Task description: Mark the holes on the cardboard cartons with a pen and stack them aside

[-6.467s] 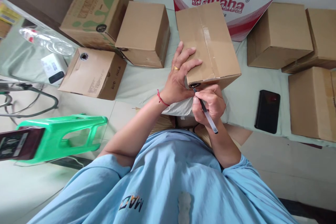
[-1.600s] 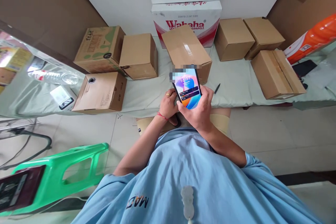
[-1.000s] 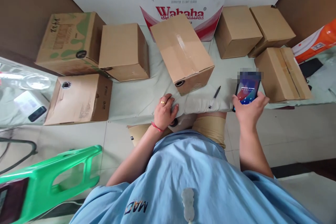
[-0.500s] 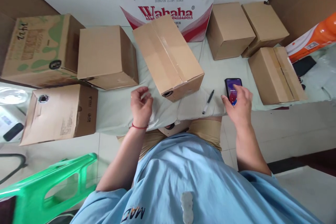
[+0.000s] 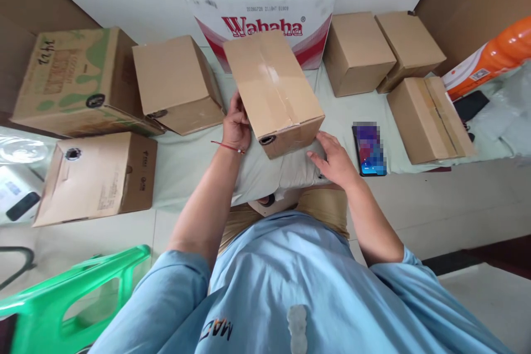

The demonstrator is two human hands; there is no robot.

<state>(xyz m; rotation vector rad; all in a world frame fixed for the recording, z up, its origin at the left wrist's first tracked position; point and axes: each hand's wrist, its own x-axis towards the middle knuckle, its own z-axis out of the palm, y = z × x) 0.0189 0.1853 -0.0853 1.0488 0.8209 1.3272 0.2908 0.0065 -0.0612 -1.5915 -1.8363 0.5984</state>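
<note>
A brown cardboard box (image 5: pixel 271 80) stands at an angle in front of me, with clear tape along its top. Its near end has a dark-rimmed round hole (image 5: pixel 267 140) at the left corner. My left hand (image 5: pixel 237 128) is at the box's left side, fingers against or very close to that side and partly hidden; it does not wrap round the box. My right hand (image 5: pixel 334 160) is open by the near right corner, fingertips close to the cardboard. Under that hand the pen is almost wholly covered. To its right a phone (image 5: pixel 369 149) lies with its screen lit.
More brown boxes stand left (image 5: pixel 172 74) and right (image 5: pixel 429 116). The white Wahaha carton (image 5: pixel 261 5) stands behind. An orange bottle (image 5: pixel 489 58) lies far right. A green stool (image 5: pixel 83 293) is on the floor at left. The cloth-covered table's front edge is near my lap.
The phone was picked up, then laid on the table at the right and let go. My left hand has moved to the box's left side, my right hand from the phone to its near right corner.
</note>
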